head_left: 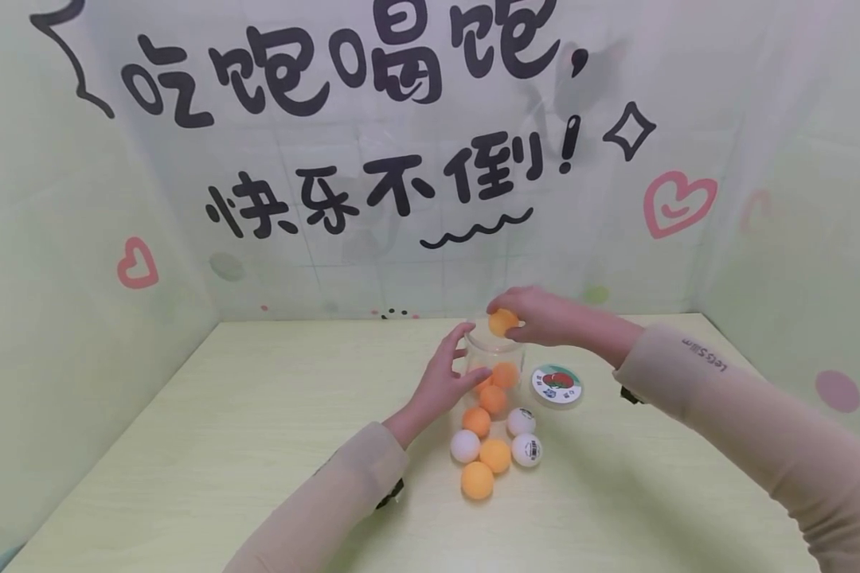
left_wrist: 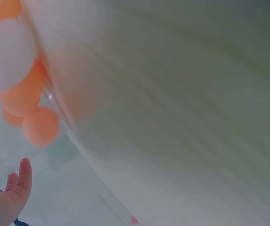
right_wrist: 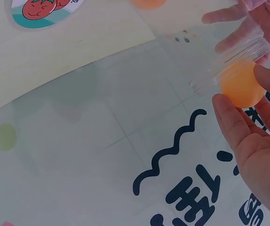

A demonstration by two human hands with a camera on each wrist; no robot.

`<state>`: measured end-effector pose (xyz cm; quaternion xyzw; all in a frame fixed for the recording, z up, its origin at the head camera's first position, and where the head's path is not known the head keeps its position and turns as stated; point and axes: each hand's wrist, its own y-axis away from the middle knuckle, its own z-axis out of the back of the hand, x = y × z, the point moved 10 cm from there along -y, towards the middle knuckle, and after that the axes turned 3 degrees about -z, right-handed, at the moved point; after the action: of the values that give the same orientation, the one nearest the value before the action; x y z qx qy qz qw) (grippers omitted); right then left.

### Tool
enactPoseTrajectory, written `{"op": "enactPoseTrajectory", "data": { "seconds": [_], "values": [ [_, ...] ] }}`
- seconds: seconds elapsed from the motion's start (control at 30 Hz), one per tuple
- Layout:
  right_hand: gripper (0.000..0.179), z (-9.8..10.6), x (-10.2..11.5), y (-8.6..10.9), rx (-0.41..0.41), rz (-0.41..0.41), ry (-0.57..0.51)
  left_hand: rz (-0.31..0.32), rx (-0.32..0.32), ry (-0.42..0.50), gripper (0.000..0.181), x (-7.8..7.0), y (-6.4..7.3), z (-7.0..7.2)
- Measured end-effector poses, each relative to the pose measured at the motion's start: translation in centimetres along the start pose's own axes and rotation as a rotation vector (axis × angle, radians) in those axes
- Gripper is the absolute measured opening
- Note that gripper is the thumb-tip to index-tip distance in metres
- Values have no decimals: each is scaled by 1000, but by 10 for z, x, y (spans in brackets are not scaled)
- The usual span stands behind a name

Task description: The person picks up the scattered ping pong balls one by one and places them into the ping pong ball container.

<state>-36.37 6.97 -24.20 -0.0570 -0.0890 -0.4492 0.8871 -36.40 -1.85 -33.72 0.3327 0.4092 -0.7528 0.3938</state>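
Note:
My right hand [head_left: 545, 318] pinches an orange ping-pong ball [head_left: 503, 323] between thumb and fingers, just over the mouth of a clear jar [head_left: 489, 344]. The right wrist view shows that ball [right_wrist: 242, 87] close by the jar's threaded rim [right_wrist: 255, 49]. On the jar's left side, my left hand [head_left: 440, 382] holds it, thumb at the front and fingers by the rim. Orange balls [head_left: 505, 374] show about the lower part of the jar. In the left wrist view, only part of the left hand [left_wrist: 8, 200] appears, below several balls.
Several orange balls [head_left: 477, 481] and white balls [head_left: 526, 450] lie on the pale wooden table [head_left: 258, 430], in front of the jar. A round lid [head_left: 557, 384] with a tomato picture sits to the jar's right. Printed curtains [head_left: 373, 278] stand behind and at both sides.

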Motion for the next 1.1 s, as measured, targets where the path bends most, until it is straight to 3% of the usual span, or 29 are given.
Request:
{"op": "enactPoseTrajectory", "data": {
  "seconds": [0.27,0.5,0.8,1.1],
  "values": [
    [33,1,6,3,-28,65,16,5,-4,5,68,0,0,0],
    [35,2,2,8,-31,49,-4,-2,-4,11,68,-1,0,0],
    [29,12,-16,22,-132,34,-57,6,-10,13,67,1,0,2],
    [30,-10,-22,49,-124,-10,-72,18,-7,3,67,2,0,0]
  ]
}}
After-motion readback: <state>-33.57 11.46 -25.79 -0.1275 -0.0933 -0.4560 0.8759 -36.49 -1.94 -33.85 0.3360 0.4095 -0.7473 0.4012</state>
